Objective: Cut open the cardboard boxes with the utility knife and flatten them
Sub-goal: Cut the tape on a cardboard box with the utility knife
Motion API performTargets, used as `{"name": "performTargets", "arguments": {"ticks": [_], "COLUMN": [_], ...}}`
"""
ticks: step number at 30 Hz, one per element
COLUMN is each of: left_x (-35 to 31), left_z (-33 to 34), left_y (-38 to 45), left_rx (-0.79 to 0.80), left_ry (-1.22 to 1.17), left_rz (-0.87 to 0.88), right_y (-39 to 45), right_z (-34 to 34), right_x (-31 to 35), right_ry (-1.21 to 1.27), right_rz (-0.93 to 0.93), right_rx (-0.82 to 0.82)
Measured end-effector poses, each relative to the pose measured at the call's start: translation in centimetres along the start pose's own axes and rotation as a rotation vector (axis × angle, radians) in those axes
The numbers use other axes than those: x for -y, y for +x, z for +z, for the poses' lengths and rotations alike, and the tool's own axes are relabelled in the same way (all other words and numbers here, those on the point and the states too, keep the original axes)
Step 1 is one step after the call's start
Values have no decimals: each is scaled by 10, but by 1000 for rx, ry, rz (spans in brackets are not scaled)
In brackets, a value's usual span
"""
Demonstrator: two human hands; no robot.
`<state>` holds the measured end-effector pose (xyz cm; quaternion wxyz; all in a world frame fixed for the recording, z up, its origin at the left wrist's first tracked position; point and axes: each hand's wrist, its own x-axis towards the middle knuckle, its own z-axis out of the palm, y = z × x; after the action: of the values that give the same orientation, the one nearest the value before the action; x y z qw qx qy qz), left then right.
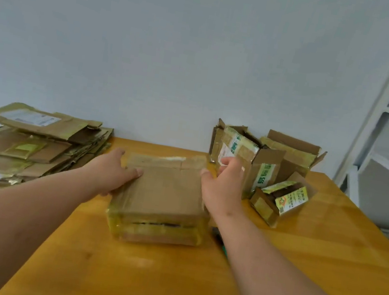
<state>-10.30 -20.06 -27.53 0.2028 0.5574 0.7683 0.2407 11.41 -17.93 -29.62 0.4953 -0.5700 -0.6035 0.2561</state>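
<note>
A flat brown cardboard box (pixel 165 193) wrapped in yellowish tape lies in the middle of the wooden table (pixel 311 253). My left hand (pixel 115 169) grips its left edge, thumb on the top face. At the box's right edge my right hand (pixel 223 184) hovers with fingers relaxed; whether it touches the box is unclear. The utility knife (pixel 220 241), dark with a green part, lies on the table right of the box, mostly hidden under my right forearm.
A tall pile of flattened cardboard (pixel 29 145) fills the table's left side. Three opened, taped boxes (pixel 268 168) stand at the back right. A white shelf unit (pixel 386 176) rises beyond the table's right edge. A pale wall closes the back.
</note>
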Motion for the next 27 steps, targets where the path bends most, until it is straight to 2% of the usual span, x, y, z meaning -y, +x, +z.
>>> {"name": "performTargets", "arguments": {"ticks": [2, 4, 8, 10, 13, 15, 18, 21, 24, 27], "left_x": [9, 17, 14, 4, -6, -6, -3, -6, -5, 1], "left_z": [3, 7, 11, 15, 22, 20, 15, 16, 20, 23], "left_y": [-5, -8, -14, -22, -31, -31, -33, -33, -26, -22], "left_rx": [-20, -50, -83, -6, 188, 253, 340, 310, 248, 238], "left_ry": [-33, 6, 276, 424, 624, 620, 648, 619, 541, 538], "left_rz": [-75, -64, 186, 313, 345, 326, 337, 363, 409, 396], "right_y": [-8, -17, -26, -27, -28, -31, -35, -39, -46, -52], "right_z": [2, 3, -3, -5, -7, -10, -17, -29, -42, -50], "right_x": [-8, -14, -17, -15, -14, -17, -31, -52, -62, -69], "right_ry": [-37, -112, -172, -208, -253, -261, -382, -623, -840, -956], "right_rz": [35, 51, 17, -1, -32, -51, -15, 52, 176, 212], "right_rx": [85, 229, 411, 445, 458, 432, 265, 159, 240, 335]}}
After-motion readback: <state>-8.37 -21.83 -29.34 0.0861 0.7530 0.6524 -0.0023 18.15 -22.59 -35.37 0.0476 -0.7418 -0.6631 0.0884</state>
